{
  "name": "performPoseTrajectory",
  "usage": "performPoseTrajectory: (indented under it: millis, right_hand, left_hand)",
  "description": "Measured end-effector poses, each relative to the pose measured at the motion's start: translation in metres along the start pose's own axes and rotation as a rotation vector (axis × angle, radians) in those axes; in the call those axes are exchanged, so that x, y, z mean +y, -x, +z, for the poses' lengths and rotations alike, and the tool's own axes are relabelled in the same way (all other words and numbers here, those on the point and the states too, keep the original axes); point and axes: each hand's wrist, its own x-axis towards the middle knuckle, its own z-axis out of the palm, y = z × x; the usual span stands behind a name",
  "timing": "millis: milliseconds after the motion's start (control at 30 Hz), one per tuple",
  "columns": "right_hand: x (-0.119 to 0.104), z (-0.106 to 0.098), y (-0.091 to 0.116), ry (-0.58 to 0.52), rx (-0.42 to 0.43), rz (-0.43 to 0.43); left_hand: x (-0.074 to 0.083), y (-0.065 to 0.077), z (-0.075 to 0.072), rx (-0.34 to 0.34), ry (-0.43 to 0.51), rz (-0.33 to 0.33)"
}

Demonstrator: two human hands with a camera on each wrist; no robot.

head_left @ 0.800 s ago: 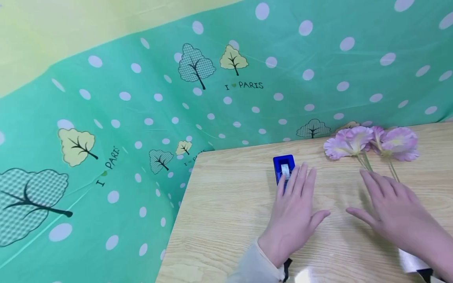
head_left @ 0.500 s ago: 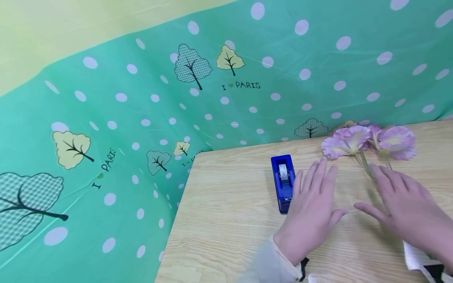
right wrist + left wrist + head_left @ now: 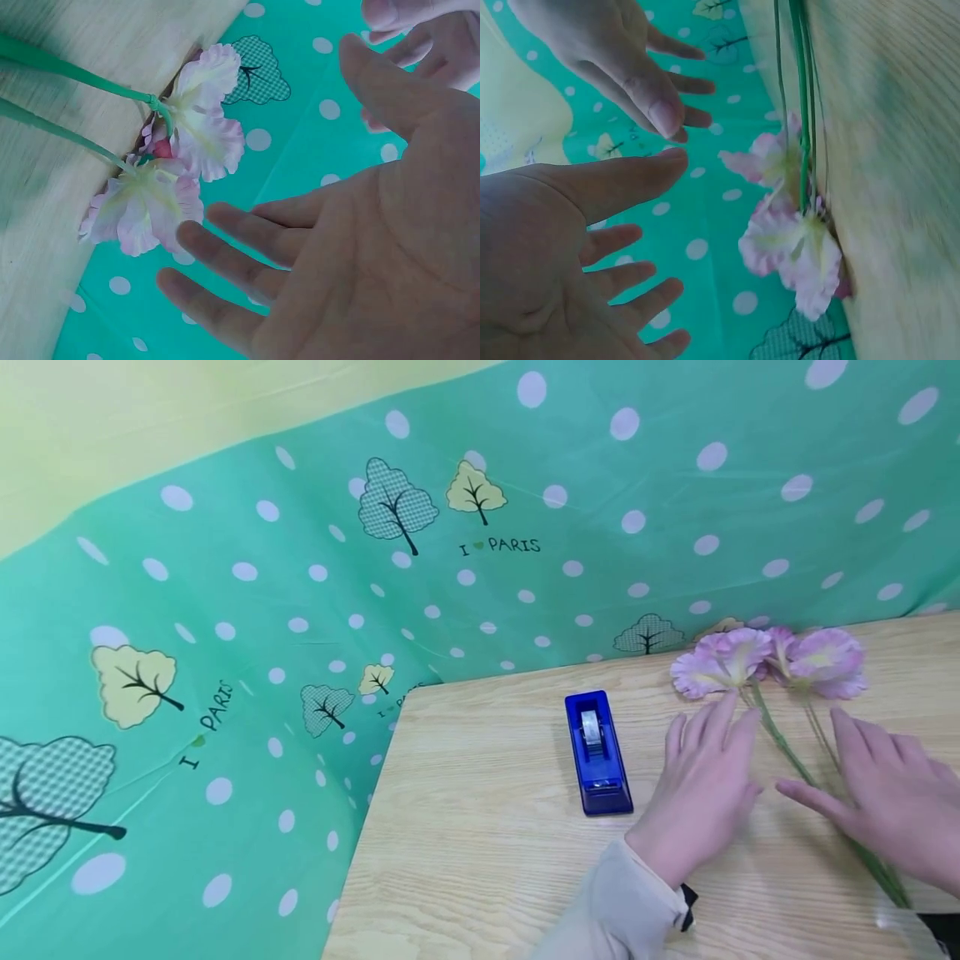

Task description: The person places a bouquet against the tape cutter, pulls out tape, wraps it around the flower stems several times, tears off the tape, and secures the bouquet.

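Pink artificial flowers (image 3: 825, 663) lie at the back right of the table in the head view, their green stems (image 3: 787, 752) running toward the near right. My left hand (image 3: 705, 785) hovers just left of the stems, fingers extended and holding nothing. On the stems' other side is my right hand (image 3: 892, 793), its fingers spread and thumb pointing left, partly covering the stems. Both wrist views show bare palms: the left hand (image 3: 577, 247) has its thumb near the other hand, and the right hand (image 3: 330, 240) is over the blossoms (image 3: 150, 202).
A blue tape dispenser (image 3: 598, 752) with a roll of tape stands on the wooden table (image 3: 465, 827), left of my left hand. Behind and to the left hangs a green dotted cloth (image 3: 315, 610) printed with trees.
My left hand has moved right, away from the tape dispenser and toward the stems, uncovering the dispenser. My right hand has shifted slightly right. The head view has turned a little.
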Motion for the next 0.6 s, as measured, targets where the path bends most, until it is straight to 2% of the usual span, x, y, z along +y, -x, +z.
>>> performPoseTrajectory:
  millis: [167,267,467,600]
  right_hand:
    - [0.004,0.002,-0.001,0.058,-0.029,0.017]
    - [0.008,0.002,-0.002,0.081,-0.055,0.015]
    - [0.018,0.004,-0.004,0.033,-0.213,-0.002]
    - [0.022,0.010,-0.003,0.019,-0.243,-0.024]
  left_hand:
    - [0.006,-0.009,0.007,-0.046,0.007,0.021]
    - [0.006,-0.012,0.012,-0.052,-0.010,0.034]
    - [0.007,-0.022,0.025,-0.057,-0.026,0.049]
    - [0.012,-0.034,0.036,-0.091,-0.002,0.054]
